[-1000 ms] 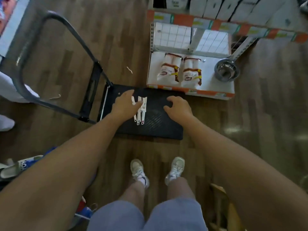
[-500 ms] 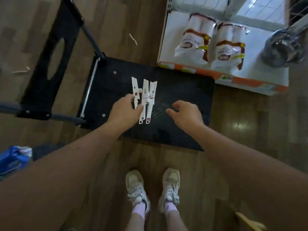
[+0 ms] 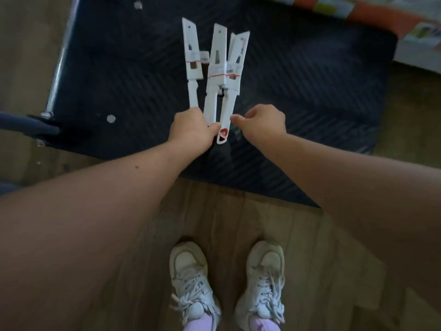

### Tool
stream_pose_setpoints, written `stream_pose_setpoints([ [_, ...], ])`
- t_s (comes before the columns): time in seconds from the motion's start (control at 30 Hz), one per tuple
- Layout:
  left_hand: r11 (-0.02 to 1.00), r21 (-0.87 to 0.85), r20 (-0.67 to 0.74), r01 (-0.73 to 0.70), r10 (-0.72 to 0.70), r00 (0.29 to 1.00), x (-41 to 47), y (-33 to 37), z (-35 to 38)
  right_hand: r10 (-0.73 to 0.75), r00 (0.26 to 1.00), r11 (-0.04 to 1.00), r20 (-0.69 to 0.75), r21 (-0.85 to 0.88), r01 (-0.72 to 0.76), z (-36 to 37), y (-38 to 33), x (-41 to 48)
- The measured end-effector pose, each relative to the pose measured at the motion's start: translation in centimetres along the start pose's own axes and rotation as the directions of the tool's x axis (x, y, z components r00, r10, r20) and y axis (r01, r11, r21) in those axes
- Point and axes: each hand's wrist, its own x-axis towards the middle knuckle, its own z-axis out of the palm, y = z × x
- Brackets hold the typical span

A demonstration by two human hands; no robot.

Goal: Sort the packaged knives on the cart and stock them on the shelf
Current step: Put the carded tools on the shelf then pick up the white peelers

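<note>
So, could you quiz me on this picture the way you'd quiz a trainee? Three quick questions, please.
1. True or false: the right hand grips the packaged knives.
2. How many packaged knives are fanned out over the black cart deck? A) two B) three C) five
3. Fill in: the fingers of the ___ hand curl round the knife handles.

Key
1. False: it is beside them, holding nothing.
2. B.
3. Left: the left hand holds them.
</note>
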Motion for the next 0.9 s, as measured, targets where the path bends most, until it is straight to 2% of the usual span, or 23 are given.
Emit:
stream_pose_setpoints([
  [0.23, 0.997, 0.067, -0.166, -0.041, 0.052, 0.985, 3.0, -0.8, 1.4, 0.028, 0.999, 0.994, -0.044, 0.108, -0.023, 3.1, -0.2, 4.2],
  [0.33, 0.992, 0.095, -0.152, -0.08, 0.094, 0.984, 3.7, -0.4, 1.6, 0.039, 0.999, 0.991, -0.031, 0.127, -0.035, 3.5, -0.4, 4.9],
  [0.43, 0.996, 0.076, -0.15, -0.043, 0.054, 0.987, 4.3, 0.1, 1.8, 0.04, 0.999, 0.989, -0.013, 0.141, -0.037, 3.1, -0.4, 5.1],
  [0.5, 0.999, 0.027, -0.139, 0.023, -0.019, 0.99, 4.4, 0.4, 1.6, 0.051, 0.999, 0.986, -0.003, 0.156, -0.05, 2.5, -0.1, 4.9],
  [0.67, 0.957, -0.24, -0.093, 0.16, -0.187, 0.978, 2.2, 2.3, -0.1, 0.089, 0.996, 0.975, 0.029, 0.203, -0.093, -0.7, 0.2, 3.2],
  [0.77, 0.929, -0.334, -0.097, 0.156, -0.199, 0.975, -0.1, 4.0, -1.8, 0.114, 0.993, 0.951, 0.023, 0.288, -0.116, -3.6, -0.4, 1.3],
  [0.9, 0.926, -0.373, -0.148, 0.061, -0.124, 0.981, -4.1, 7.3, -5.9, 0.086, 0.996, 0.939, -0.01, 0.336, -0.077, -9.3, -2.5, -2.3],
])
